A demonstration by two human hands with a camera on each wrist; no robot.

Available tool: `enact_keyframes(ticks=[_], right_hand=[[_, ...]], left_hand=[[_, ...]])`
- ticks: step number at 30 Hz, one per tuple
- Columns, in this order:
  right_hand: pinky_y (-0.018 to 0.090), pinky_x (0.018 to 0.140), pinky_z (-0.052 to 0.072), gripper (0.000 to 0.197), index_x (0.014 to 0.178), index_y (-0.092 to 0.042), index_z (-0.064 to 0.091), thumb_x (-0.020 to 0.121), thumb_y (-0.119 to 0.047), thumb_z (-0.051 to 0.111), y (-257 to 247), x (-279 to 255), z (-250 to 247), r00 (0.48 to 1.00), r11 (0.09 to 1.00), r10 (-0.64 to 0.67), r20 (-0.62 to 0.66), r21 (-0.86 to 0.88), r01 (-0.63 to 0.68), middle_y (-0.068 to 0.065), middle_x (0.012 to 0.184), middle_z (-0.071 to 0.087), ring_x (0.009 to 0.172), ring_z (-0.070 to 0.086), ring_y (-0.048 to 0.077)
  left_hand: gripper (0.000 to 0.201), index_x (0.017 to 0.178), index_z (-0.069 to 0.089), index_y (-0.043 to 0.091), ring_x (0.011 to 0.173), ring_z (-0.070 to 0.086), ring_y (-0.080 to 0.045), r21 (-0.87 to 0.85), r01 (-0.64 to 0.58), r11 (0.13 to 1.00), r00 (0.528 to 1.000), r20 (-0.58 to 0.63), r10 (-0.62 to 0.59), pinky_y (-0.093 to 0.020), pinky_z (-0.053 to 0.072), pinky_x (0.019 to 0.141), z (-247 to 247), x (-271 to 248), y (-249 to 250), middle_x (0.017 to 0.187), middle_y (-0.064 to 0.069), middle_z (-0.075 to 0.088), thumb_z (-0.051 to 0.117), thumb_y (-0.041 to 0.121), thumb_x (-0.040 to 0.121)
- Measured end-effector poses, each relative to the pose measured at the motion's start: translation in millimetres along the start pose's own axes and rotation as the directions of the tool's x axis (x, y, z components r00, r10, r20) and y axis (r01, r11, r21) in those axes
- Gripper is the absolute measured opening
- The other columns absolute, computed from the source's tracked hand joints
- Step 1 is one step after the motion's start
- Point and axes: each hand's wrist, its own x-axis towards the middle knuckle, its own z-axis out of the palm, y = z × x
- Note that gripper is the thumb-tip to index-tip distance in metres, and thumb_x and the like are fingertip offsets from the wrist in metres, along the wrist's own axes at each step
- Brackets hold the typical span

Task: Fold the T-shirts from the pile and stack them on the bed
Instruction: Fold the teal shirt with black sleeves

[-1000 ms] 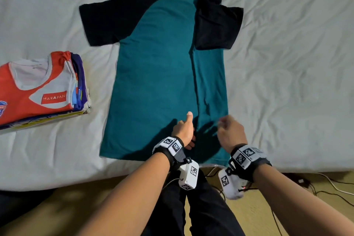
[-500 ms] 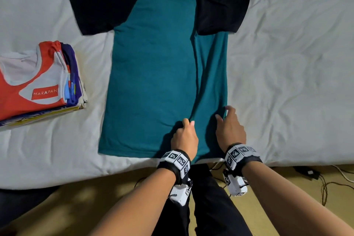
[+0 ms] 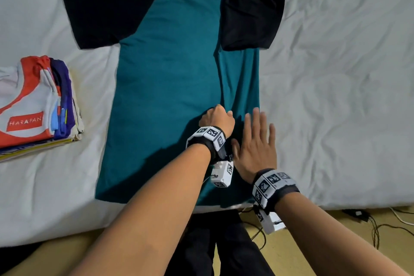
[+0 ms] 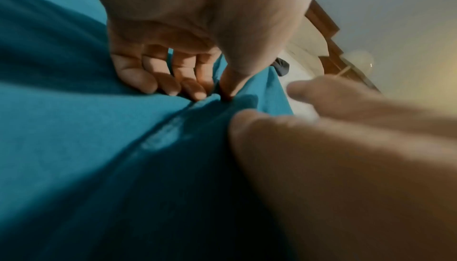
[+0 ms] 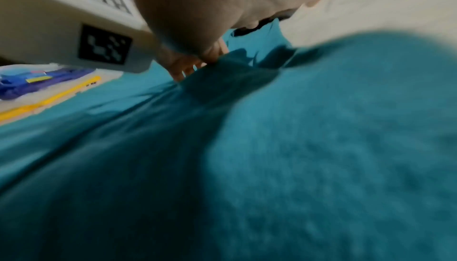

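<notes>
**Teal shirt half folded, both hands on the lower fold**

A teal T-shirt (image 3: 170,87) with black sleeves lies flat on the white bed sheet (image 3: 336,96), filling the centre of the head view, collar toward the top of the frame and hem toward the bottom edge of the bed. Its side at frame right is already folded inward, so one black sleeve (image 3: 248,15) lies over the body; the other sleeve spreads out toward the upper left.

The left hand (image 3: 217,119) sits just below centre, at the edge of the folded panel. In the left wrist view its thumb and curled fingers (image 4: 170,87) pinch a small ridge of teal cloth at that edge. The right hand (image 3: 257,145) lies just beside it toward frame right, palm down, fingers straight and slightly spread, pressing flat on the folded strip.

At the left edge of the frame a stack of folded shirts (image 3: 38,110) rests on the sheet, well apart from the teal one, an orange and white shirt on top. Cables (image 3: 376,228) trail on the floor at lower right
</notes>
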Motion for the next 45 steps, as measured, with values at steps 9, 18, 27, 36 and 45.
enact_keyframes(ticks=[9,18,27,36,45], right_hand=[[0.052,0.125,0.0,0.078,0.162,-0.012,0.004,0.102,-0.061,0.008,11.2,4.7,39.1,0.996,0.999,-0.006,0.091,0.039,0.002,0.007,0.17,-0.007,0.156,-0.009,0.026],[0.051,0.125,-0.005,0.075,0.161,-0.014,-0.008,0.103,-0.061,0.004,13.6,3.2,44.8,0.993,0.999,-0.003,0.121,0.047,-0.003,0.005,0.168,-0.019,0.154,-0.022,0.022],[0.05,0.125,-0.007,0.071,0.161,-0.013,-0.006,0.104,-0.053,0.004,14.2,5.2,48.0,0.992,0.996,-0.008,0.127,0.085,-0.003,0.005,0.168,-0.018,0.154,-0.02,0.022],[0.047,0.107,0.032,0.048,0.133,-0.014,0.051,0.098,-0.037,0.028,12.0,24.3,1.6,0.996,0.993,0.014,0.09,0.113,-0.025,0.006,0.145,0.049,0.136,0.042,0.028],[0.039,0.077,0.05,0.024,0.102,-0.011,0.06,0.099,-0.027,0.043,32.2,157.8,-85.9,0.929,0.871,0.308,0.207,0.332,-0.362,0.012,0.105,0.063,0.087,0.058,0.034]], left_hand=[[0.04,0.087,0.059,0.013,0.069,0.072,-0.033,-0.252,0.057,0.966,0.998,-0.007,-0.061,-0.043,0.062,0.075,-5.7,41.3,-26.3,0.08,-0.013,0.073,0.047,0.05,0.086],[0.05,0.06,0.026,0.021,0.06,0.023,-0.023,-0.451,-0.086,0.888,0.984,-0.176,0.006,-0.031,0.024,0.055,-50.1,105.4,30.2,0.059,0.002,0.025,0.073,0.012,0.077],[0.064,0.159,0.022,0.014,0.15,0.022,-0.037,0.42,-0.42,0.805,0.839,-0.159,0.521,-0.06,0.028,0.115,-3.1,14.0,-16.4,0.165,-0.016,0.019,0.043,0.039,0.103],[0.057,0.157,0.031,0.021,0.151,0.022,-0.036,0.572,-0.476,0.669,0.846,0.09,0.525,-0.061,0.023,0.117,2.6,-15.2,-79.5,0.165,-0.008,0.026,0.034,0.043,0.105],[0.018,0.114,0.062,0.018,0.1,0.063,-0.035,0.297,-0.455,0.84,0.843,-0.162,0.513,-0.044,0.049,0.08,-63.8,42.3,15.7,0.108,-0.006,0.068,0.05,0.023,0.101]])
